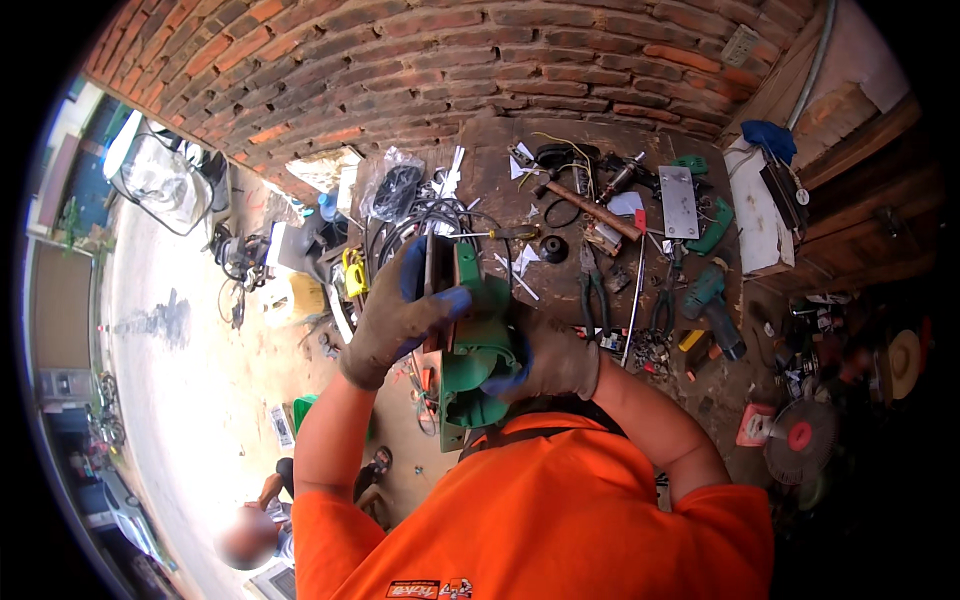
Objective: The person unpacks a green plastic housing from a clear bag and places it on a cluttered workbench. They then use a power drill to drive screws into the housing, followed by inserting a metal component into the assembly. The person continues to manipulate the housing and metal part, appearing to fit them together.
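Observation:
Both of my hands wear grey-brown gloves with blue fingertips. Between them, above the near edge of the bench, is a green machine housing (482,352) with a rounded, hollow lower part. My left hand (388,328) is closed around its left side, where a dark flat plate (434,285) stands on edge; the thumb lies across toward the green part. From the right, my right hand (555,358) grips the housing, its fingers partly hidden behind and inside it. Just beyond the housing lies a screwdriver (516,232) with a yellow and black handle.
On the wooden bench (500,150) lie a hammer (590,208), pliers (594,290), a teal power drill (712,308), a metal plate (678,203) and black cables. A brick wall (480,60) rises behind. A person (270,510) is low at the left, beside the road.

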Available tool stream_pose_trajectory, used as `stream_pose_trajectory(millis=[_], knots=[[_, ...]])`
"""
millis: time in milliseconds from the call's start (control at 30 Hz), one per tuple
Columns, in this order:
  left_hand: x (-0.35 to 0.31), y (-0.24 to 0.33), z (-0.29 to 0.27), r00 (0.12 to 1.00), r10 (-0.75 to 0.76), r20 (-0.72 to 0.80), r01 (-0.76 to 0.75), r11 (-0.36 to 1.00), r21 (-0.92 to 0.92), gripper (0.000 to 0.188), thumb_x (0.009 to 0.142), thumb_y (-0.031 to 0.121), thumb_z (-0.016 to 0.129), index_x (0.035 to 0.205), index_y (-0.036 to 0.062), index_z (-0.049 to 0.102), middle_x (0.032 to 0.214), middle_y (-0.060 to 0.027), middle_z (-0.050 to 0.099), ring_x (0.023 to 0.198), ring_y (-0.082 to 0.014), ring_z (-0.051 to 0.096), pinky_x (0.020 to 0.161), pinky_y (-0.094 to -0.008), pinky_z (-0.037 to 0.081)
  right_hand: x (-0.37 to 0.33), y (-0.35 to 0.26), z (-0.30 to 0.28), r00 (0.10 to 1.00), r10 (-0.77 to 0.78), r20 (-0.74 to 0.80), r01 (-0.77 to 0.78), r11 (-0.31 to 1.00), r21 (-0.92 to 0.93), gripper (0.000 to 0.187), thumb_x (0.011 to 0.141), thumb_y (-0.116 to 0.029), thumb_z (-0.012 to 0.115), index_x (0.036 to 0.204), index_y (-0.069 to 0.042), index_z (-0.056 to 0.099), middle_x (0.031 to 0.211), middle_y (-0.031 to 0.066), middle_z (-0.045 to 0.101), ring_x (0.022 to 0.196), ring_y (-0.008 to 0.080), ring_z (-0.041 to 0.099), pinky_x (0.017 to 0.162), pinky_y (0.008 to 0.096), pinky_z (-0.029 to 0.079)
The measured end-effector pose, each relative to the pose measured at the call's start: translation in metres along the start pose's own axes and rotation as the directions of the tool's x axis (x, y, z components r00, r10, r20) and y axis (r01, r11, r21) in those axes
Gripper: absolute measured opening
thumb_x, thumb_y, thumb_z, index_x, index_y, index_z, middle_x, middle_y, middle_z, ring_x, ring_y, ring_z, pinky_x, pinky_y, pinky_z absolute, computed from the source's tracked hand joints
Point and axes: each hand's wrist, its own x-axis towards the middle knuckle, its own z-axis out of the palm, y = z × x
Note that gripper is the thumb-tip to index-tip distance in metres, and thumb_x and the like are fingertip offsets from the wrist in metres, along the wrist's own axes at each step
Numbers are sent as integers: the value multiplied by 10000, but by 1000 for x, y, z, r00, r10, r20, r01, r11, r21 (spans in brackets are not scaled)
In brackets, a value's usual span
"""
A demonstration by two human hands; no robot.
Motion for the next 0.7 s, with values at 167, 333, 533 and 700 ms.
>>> stream_pose_trajectory(millis=[167, 333, 533, 700], knots=[[28, 2, -4, 998, -9, 55, -2, 981, 194, 314, 963, 318, 695, 1026, 32, 581, 867, -17, 613, 771, -66, 588, 630, -255, 484, -1, 18, -5, 987, 153, 53, -161, 883, 442, 910, 752, -326, 866, 1488, -11, 434, 1257, 91, 636, 1127, 175, 612, 989, 323, 487], [36, -21, -19, 998, -37, 60, 38, 999, -14, 549, 1057, 501, 518, 1311, 17, 574, 1136, -44, 625, 888, -84, 613, 749, -250, 518, -14, 64, -18, 989, 146, -35, -99, 807, 582, 645, 864, -388, 766, 1356, -9, 591, 1116, 36, 674, 972, 83, 600, 809, 258, 478], [26, -59, -9, 970, -21, 242, 182, 723, -666, 716, 1059, 557, 468, 1536, 28, 405, 1424, -84, 551, 1307, -189, 524, 1131, -339, 400, -8, 68, -16, 962, 174, -210, 41, 668, 743, 712, 927, -511, 698, 1436, -45, 521, 1290, 50, 642, 1141, 156, 620, 981, 331, 502], [16, -63, 2, 948, -18, 317, 196, 817, -542, 611, 980, 249, 680, 1495, 9, 453, 1393, -97, 575, 1232, -175, 592, 1050, -327, 490, -7, 63, -19, 987, 68, -146, 69, 639, 766, 833, 918, -548, 699, 1508, -34, 412, 1442, 104, 554, 1316, 208, 545, 1114, 391, 442]])
